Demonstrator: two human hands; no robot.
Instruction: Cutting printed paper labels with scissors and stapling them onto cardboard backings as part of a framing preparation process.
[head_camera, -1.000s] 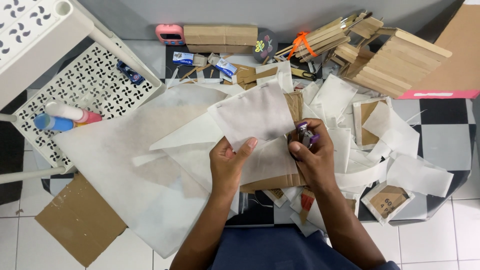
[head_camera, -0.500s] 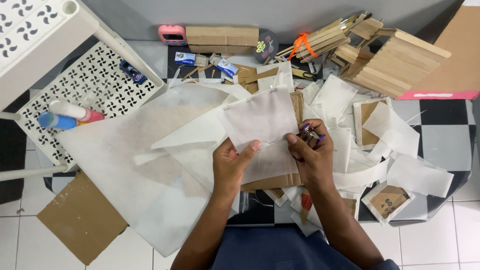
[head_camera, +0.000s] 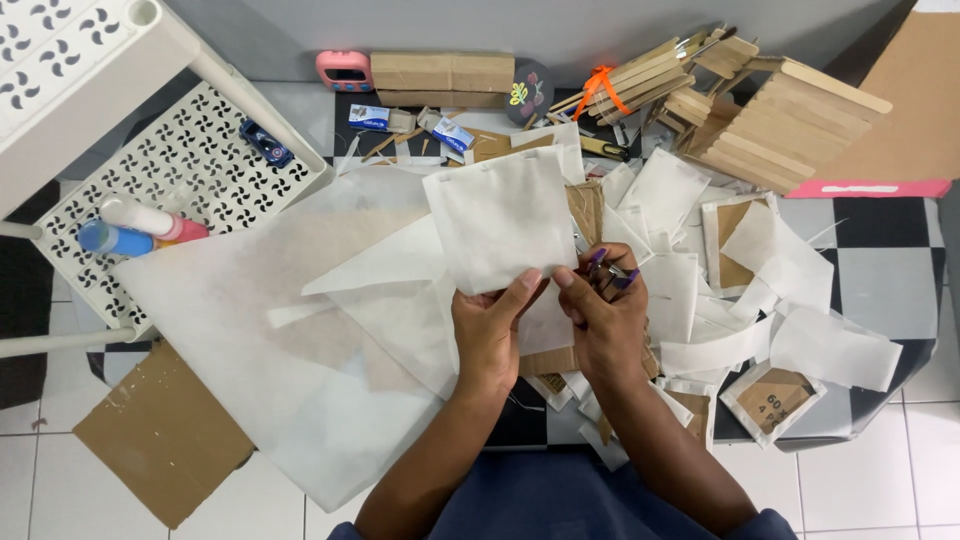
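Observation:
My left hand (head_camera: 492, 332) pinches the lower edge of a square piece of white fabric (head_camera: 500, 215) and holds it up over the pile. My right hand (head_camera: 602, 325) touches the same edge with thumb and forefinger while also gripping a small tool with purple handles (head_camera: 611, 273), probably scissors. Under both hands lie a large white fabric sheet (head_camera: 280, 340) and brown cardboard pieces (head_camera: 560, 360).
Many cut white fabric pieces and cardboard squares (head_camera: 770, 395) lie to the right. A stack of wooden sticks (head_camera: 760, 115) and a cardboard box (head_camera: 440, 72) sit at the back. A white perforated rack (head_camera: 170, 170) with tubes (head_camera: 130, 228) stands left. Flat cardboard (head_camera: 160, 435) lies bottom left.
The white fabric square has been lifted off the pile and now stands raised between both hands. My right hand has shifted slightly left to meet its lower edge.

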